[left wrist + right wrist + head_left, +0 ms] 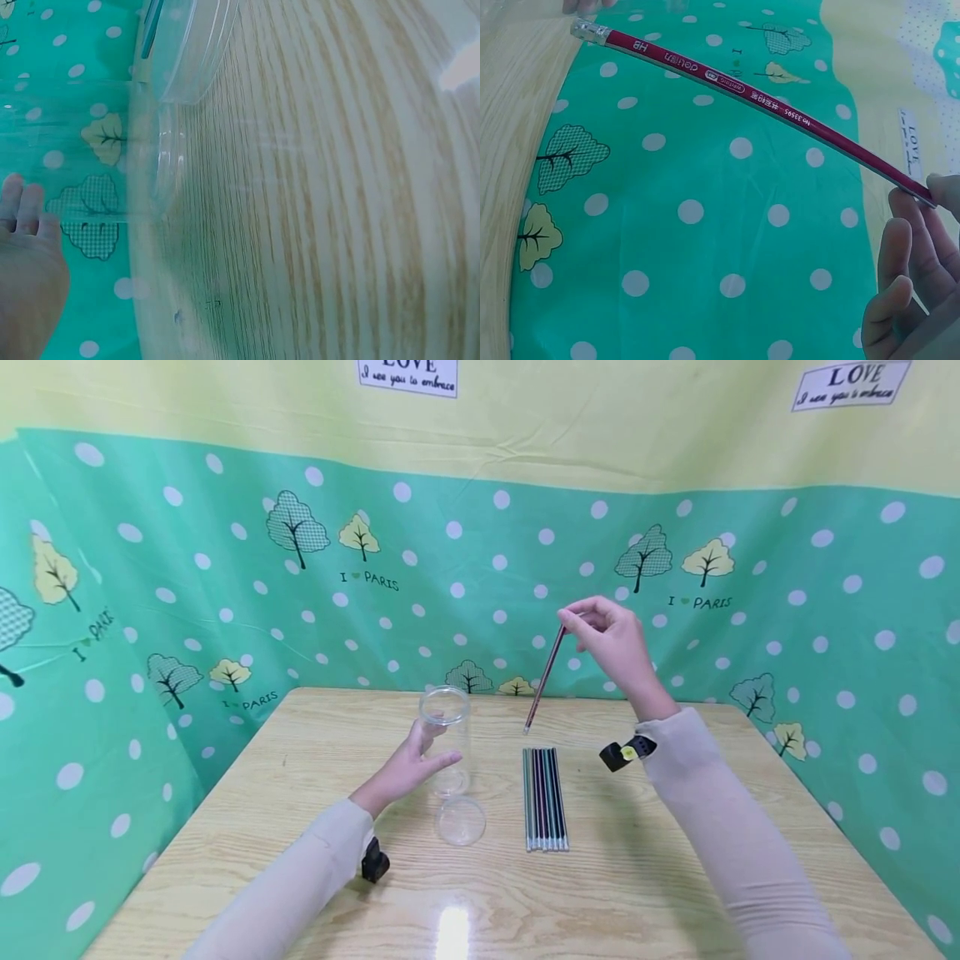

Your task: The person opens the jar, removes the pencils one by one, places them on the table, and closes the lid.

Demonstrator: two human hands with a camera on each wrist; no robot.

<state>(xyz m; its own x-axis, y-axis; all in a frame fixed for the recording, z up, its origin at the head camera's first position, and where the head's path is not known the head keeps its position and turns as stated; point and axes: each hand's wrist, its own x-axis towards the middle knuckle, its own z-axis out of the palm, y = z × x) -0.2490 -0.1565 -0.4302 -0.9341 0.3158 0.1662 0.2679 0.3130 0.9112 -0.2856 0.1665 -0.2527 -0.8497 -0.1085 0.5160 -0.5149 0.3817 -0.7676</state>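
My right hand (pixel 611 639) pinches a dark red pencil (pixel 757 101) near its far end, between thumb and fingertips. The pencil slants down in the air, its silver ferrule and eraser (pixel 590 31) lowest, above a row of pencils (pixel 545 799). Those lie side by side on the table, eraser ends toward me. At left, a tall clear plastic jar (pixel 459 739) stands upright with its open rim up. My left hand (pixel 412 762) holds it from the left, thumb across the near side and fingers behind. In the left wrist view the fingertips (pixel 30 199) rest at its wall.
A clear round lid (pixel 461 822) lies flat just in front of the jar, left of the pencil row. The wooden table (pixel 300 777) reaches back to a green dotted curtain (pixel 510 577), which also hangs along both sides.
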